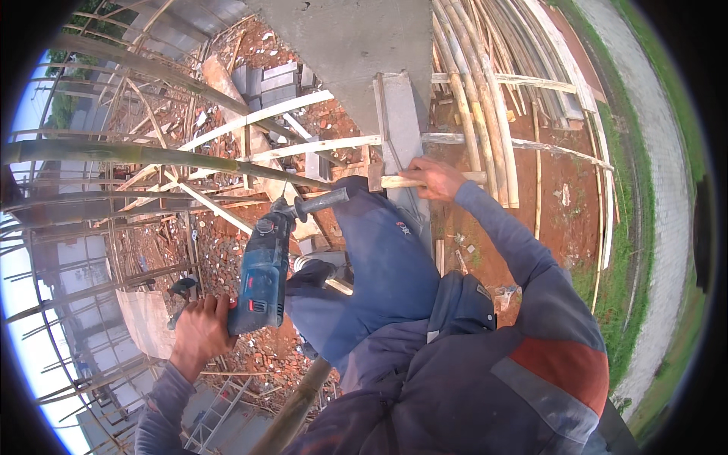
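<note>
My left hand (201,331) is wrapped round the rear grip of a blue and black rotary hammer drill (262,277), out to the left of my legs. The drill's dark side handle (322,200) sticks out toward my knee, and its front end points away from me. In my right hand (438,180) is a hammer (398,181), gripped by its pale wooden handle. Its brown head seems to be at the left end, close to my knee. Just beyond lies a long grey concrete block (402,121), beneath the hammer's far side.
Bamboo poles (174,155) and timber battens (318,147) cross on the left, over rubble (220,284) far below. A grey concrete surface (341,45) lies ahead. Long bamboo poles (481,114) are stacked at the far right. A thick pole (296,406) runs beneath me.
</note>
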Demonstrator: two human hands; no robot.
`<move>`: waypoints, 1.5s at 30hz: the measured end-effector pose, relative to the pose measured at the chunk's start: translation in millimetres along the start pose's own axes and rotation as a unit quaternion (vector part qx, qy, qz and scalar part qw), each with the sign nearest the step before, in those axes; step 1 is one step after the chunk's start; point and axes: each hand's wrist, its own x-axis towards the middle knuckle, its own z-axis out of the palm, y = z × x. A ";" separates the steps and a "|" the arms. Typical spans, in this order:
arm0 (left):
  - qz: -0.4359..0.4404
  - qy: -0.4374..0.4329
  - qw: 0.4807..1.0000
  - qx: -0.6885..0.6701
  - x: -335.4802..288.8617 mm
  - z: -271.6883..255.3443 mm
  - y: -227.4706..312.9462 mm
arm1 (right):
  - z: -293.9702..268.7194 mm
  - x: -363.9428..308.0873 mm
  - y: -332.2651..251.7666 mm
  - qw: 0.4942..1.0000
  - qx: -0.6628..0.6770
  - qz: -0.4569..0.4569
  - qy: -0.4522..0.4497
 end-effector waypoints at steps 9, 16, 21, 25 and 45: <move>-0.015 -0.009 1.000 0.010 -7.7 -2.8 1.2 | -1.6 -7.0 -31.4 0.996 -0.035 0.078 0.004; -0.007 -0.006 1.000 0.014 -6.9 9.6 -8.8 | -6.6 -5.5 -48.9 0.992 -0.084 0.062 0.065; -0.035 0.015 0.999 -0.009 -16.8 -4.2 0.2 | 12.8 16.9 -134.2 0.947 0.296 0.126 0.000; -0.024 0.078 0.997 -0.012 -6.3 -31.3 19.1 | 38.3 40.6 -179.3 0.784 0.596 0.165 0.048; 0.023 0.212 0.972 -0.100 166.0 42.4 150.0 | -59.1 102.4 -9.4 0.371 0.713 0.174 0.569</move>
